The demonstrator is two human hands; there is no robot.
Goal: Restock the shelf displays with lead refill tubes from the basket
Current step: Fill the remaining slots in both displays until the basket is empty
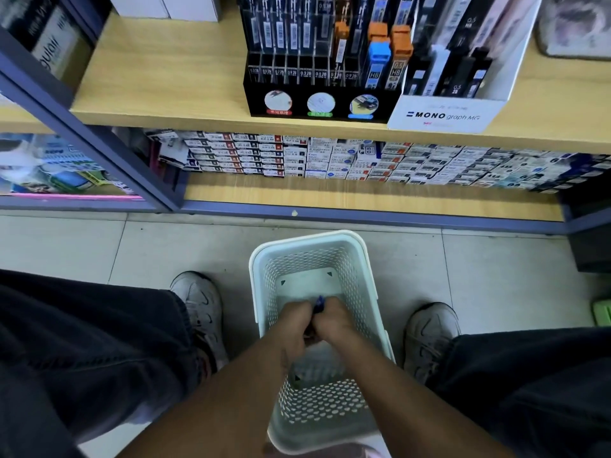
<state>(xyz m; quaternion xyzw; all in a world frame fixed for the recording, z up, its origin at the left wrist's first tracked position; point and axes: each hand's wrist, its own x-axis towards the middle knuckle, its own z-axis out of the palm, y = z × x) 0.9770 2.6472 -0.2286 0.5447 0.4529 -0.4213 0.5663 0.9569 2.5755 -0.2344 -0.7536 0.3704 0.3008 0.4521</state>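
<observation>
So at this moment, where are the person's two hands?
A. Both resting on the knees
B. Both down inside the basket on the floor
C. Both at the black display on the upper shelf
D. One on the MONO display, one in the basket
B: the left hand and right hand are together inside the pale basket on the floor, closed around small dark items, one blue tip showing.

This is a stationery shop: wooden shelves [158, 77] in the upper frame carry a black lead-refill display [317, 61] and a MONO graph box [446, 115], with stacked small refill boxes [330, 158] at mid-frame.
</observation>
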